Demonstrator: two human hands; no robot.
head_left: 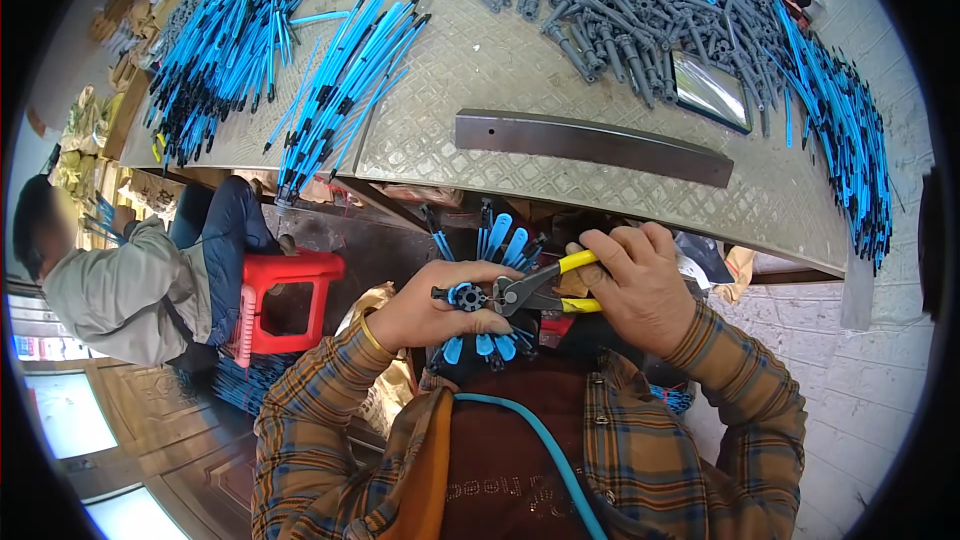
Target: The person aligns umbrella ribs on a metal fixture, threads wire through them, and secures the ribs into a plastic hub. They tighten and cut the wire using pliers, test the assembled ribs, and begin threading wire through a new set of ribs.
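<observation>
My right hand (pixel 648 292) grips cutting pliers (pixel 527 288) by their yellow handles, which are spread apart. The dark metal jaws reach left to the rim of a small round blue-and-black hub (pixel 466 297). That hub sits between the thumb and fingers of my left hand (pixel 428 302), near my lap. Several blue strips (pixel 497 236) with black fittings stick out around the hub, above and below my left hand. Whether the jaws close on anything is too small to make out.
On the patterned table (pixel 430 130) lie blue rods (pixel 350 80), a large heap of grey plastic parts (pixel 610 10), a flat metal bar (pixel 590 147) and a phone (pixel 710 92). To the left, a person (pixel 130 290) sits beside a red stool (pixel 290 285).
</observation>
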